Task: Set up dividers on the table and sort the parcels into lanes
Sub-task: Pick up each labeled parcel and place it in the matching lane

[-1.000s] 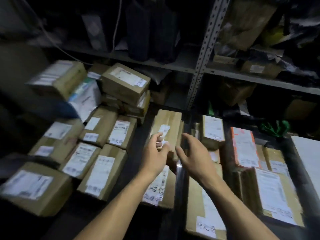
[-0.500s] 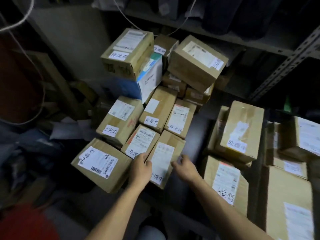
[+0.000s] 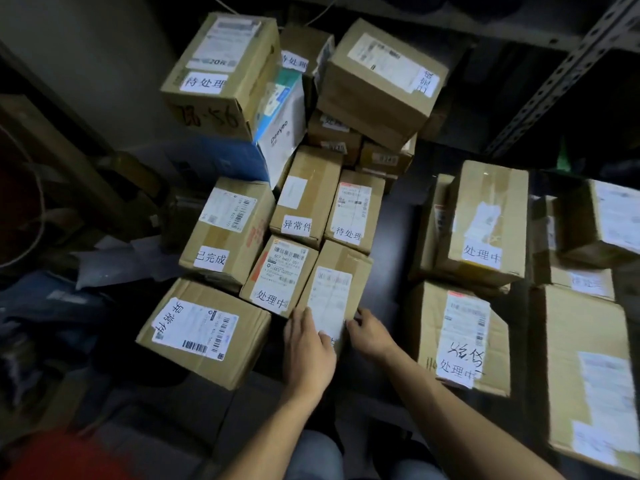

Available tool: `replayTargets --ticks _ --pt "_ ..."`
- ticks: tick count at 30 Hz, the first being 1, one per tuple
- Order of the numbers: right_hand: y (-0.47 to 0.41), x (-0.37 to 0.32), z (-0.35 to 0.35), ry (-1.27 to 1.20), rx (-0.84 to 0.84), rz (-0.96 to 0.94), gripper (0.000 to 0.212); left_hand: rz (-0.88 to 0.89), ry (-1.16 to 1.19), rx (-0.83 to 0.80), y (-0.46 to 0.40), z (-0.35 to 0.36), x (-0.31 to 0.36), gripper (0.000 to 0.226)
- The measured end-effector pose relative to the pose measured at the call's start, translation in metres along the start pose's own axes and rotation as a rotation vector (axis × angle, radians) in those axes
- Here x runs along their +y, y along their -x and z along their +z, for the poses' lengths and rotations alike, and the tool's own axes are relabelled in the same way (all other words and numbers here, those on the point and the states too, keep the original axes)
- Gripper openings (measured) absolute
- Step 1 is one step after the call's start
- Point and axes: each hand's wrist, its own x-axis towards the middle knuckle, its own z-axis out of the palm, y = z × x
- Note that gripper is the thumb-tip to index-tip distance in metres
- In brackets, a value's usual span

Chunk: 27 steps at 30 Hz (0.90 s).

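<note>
We see both hands on one narrow parcel (image 3: 337,292) at the near edge of the dark desk (image 3: 398,216). Left hand (image 3: 308,348) lies flat over its near left corner, fingers spread across the white label; right hand (image 3: 369,332) cups the near right corner, fingers curled against the side. Neither grip is closed right round it. Parcel sits just beside a barcode-labelled box (image 3: 278,275), a bigger box (image 3: 204,332) further left, more boxes stacked behind and to the right.
</note>
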Motion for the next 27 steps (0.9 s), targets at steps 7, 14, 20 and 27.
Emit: replayTargets --ticks 7,14,20,27 --pt "0.011 0.011 -0.006 -0.064 0.023 -0.034 0.028 -0.092 -0.093 -0.084 -0.016 0.001 0.015 0.06" --pt "0.037 0.01 -0.028 -0.107 0.159 -0.134 0.018 0.025 0.032 0.006 -0.012 -0.01 0.021 0.028" --pt "0.065 0.003 -0.051 -0.101 0.184 -0.22 0.025 0.097 0.268 0.084 0.0 -0.028 0.035 0.008" --pt "0.098 -0.013 -0.084 -0.172 0.27 -0.331 0.02 0.104 0.395 0.113 0.008 -0.033 0.064 0.011"
